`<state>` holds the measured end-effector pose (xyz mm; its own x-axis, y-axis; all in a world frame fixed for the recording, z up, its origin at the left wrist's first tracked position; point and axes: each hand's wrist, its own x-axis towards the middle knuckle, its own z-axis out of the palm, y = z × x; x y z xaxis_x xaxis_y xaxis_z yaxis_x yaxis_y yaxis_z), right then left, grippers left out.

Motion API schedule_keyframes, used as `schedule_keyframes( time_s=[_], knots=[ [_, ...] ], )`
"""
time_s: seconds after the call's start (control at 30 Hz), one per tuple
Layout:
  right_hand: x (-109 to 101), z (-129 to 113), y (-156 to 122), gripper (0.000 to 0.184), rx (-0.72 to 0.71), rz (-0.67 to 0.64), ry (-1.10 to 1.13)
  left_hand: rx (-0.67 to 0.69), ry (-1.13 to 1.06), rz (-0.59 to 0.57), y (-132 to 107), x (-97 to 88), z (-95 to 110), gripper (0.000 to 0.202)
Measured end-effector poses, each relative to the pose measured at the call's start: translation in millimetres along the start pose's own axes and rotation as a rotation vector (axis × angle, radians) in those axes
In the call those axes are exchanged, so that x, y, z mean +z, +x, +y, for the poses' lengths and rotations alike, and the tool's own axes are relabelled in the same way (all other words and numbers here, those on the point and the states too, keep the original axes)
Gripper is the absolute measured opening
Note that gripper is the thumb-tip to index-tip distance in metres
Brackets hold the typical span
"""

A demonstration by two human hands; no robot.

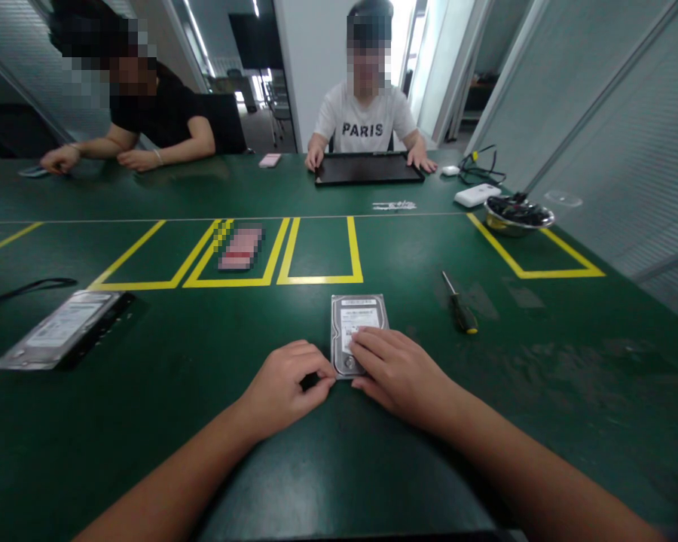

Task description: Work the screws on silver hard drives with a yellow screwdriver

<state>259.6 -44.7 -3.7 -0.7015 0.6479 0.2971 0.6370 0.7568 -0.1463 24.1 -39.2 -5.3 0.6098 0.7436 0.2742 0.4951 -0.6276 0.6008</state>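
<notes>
A silver hard drive (358,312) with a white label lies on the green table in front of me. My right hand (398,369) rests over its near right part, fingers on the label side and thumb by the near edge. At the near left corner, my left hand (291,380) has its thumb and index finger pinched together, touching the drive there. Any small thing between those fingertips is too small to make out. A screwdriver (459,307) with a dark handle and yellow end lies to the right of the drive.
Another larger drive (68,327) lies at the left beside a black cable (31,288). Yellow tape (319,280) marks boxes across the table; one holds a pink item (241,248). A metal bowl (514,224) stands back right. Two people sit opposite, one touching a black panel (370,168).
</notes>
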Motion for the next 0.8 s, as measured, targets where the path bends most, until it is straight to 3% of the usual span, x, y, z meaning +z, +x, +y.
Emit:
schedule_keyframes(
  time_s=[0.27, 0.63, 0.8],
  knots=[
    [-0.4, -0.9, 0.3, 0.042, 0.01, 0.006, 0.02, -0.065, -0.057, 0.004, -0.7, 3.5, -3.2, 0.01],
    [-0.8, -2.2, -0.9, 0.04, 0.003, 0.006, 0.015, -0.044, -0.025, 0.019, -3.1, 3.7, -1.0, 0.009],
    [-15.6, 1.9, -1.1, 0.036, 0.01, 0.07, 0.077, -0.029, -0.023, 0.004, -3.4, 2.6, -0.7, 0.008]
  ],
)
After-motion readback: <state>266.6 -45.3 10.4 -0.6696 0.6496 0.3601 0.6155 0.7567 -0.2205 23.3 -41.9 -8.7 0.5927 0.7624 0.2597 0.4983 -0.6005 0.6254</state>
